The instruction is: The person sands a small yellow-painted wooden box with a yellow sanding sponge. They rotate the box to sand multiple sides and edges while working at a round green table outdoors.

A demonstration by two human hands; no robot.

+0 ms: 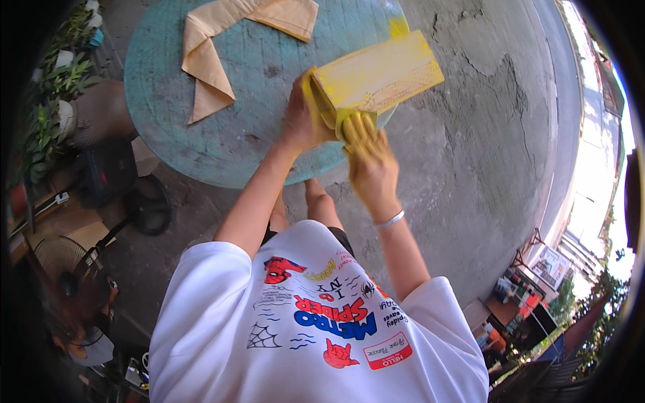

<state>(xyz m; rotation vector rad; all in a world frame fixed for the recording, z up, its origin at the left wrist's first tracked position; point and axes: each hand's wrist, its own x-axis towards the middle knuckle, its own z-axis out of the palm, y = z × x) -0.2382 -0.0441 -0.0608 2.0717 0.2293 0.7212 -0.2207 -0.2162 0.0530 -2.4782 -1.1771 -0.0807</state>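
Over the right edge of the round table, I hold a long box-shaped block (376,70), its pale top face worn and patchy with yellow at the borders. My left hand (300,115) is wrapped round the block's left end, thumb side up. At the near lower corner, my right hand (369,158) presses a small yellowish piece of sheet or pad (341,124) against the block; its exact kind is hard to make out. Yellow dust or paint coats the fingers of my right hand. A tan folded strip (208,64), bent at angles, lies on the table at the far left.
The table (158,87) has a worn blue-green top with a yellow patch near its far right edge. Cracked concrete floor (470,148) spreads to the right. Potted plants (64,114) stand at the left, with a fan (60,265) lower down.
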